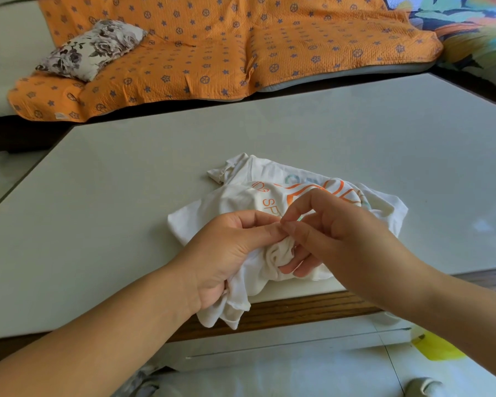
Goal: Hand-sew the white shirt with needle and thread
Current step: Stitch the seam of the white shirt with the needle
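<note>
Head view: left hand (pixel 226 253) grips a bunched fold of the shirt (pixel 232 197), which lies at the bench's (pixel 98 210) near edge, centre frame. Right hand (pixel 335 227) pinches that fold's crest; any needle is too fine to see. The cloth looks soft, light and limp, so hold it close beside the stitch.

white shirt (pixel 272 196) | crumpled, orange print up | near table edge, one fold bunched

Left: open counter (pixel 103 190) up to the shirt (pixel 229 199).
Top, right: open counter too.
Centre: bunched shirt blocks, overhanging the counter's lower edge.
</note>
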A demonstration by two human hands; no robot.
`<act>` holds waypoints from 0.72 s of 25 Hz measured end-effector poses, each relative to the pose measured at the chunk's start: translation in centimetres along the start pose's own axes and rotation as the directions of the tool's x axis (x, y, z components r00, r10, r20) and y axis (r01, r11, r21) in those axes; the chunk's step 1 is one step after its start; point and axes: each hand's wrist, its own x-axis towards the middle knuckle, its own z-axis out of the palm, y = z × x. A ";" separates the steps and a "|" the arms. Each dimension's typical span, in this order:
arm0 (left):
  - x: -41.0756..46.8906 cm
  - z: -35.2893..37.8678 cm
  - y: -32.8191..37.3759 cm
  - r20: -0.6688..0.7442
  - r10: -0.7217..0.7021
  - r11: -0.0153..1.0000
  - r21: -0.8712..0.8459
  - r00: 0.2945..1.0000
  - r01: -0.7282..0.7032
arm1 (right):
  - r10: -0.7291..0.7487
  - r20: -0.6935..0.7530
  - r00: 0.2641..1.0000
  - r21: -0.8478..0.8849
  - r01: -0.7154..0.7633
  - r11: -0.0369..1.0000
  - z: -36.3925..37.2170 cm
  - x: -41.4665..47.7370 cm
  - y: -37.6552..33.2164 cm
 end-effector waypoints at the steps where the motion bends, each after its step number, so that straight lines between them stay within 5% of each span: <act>1: 0.0 0.0 0.1 0.006 -0.010 1.000 0.008 1.000 0.010 | -0.005 -0.028 1.000 -0.024 0.004 1.000 -0.1 0.1 -0.1; 4: -0.1 -0.3 0.5 0.014 -0.065 0.998 0.022 0.998 0.064 | -0.032 -0.171 0.985 -0.063 0.021 0.998 -0.8 0.6 -0.3; 7: -0.2 -0.4 0.5 0.012 -0.077 0.996 0.034 0.997 0.077 | 0.122 -0.194 0.973 0.260 -0.069 0.963 -1.9 1.6 -0.3; 10: -0.3 -0.3 0.5 -0.014 -0.062 0.998 0.025 0.998 0.062 | 0.315 -0.071 0.947 0.679 -0.185 0.710 -2.8 2.5 -0.4; 13: -0.3 -0.5 0.5 -0.040 -0.046 0.999 0.014 0.998 0.047 | 0.396 -0.087 0.914 0.815 -0.163 0.556 -3.7 3.3 0.0; 18: -0.5 -0.8 0.4 -0.037 -0.028 1.000 0.011 0.999 0.029 | 0.389 -0.286 0.876 0.635 -0.130 0.761 -4.2 3.8 1.0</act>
